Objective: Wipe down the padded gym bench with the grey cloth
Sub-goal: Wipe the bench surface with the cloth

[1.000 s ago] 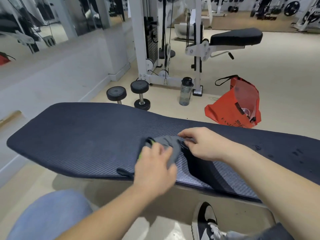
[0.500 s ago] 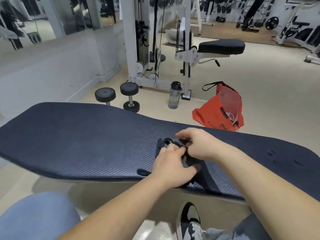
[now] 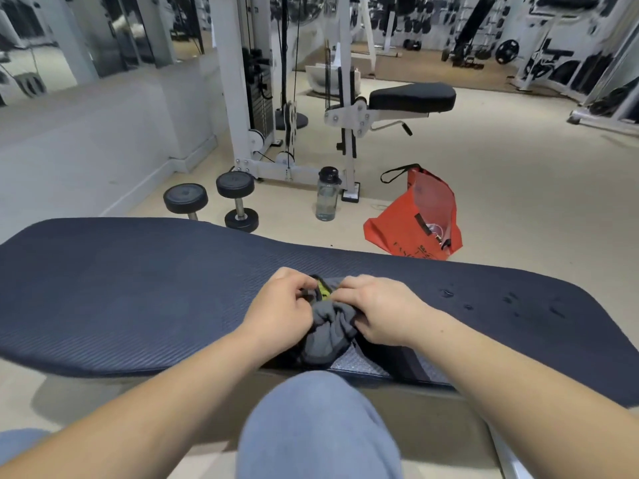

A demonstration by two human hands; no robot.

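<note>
While both hands, the left hand [image 3: 280,307] and right hand [image 3: 375,310], pinch the bunched grey cloth [image 3: 330,328] at lower centre of the frame, the dark-blue padded gym bench [image 3: 138,292] looks barely wiped, droplets [image 3: 446,292] remaining at right.

The padded gym bench [image 3: 138,292] is a long dark navy pad with a ribbed texture, lying flat across the view, with a few water drops near its right end. The grey cloth [image 3: 330,328] sits bunched up on its near edge, a yellow-green tag showing.
</note>
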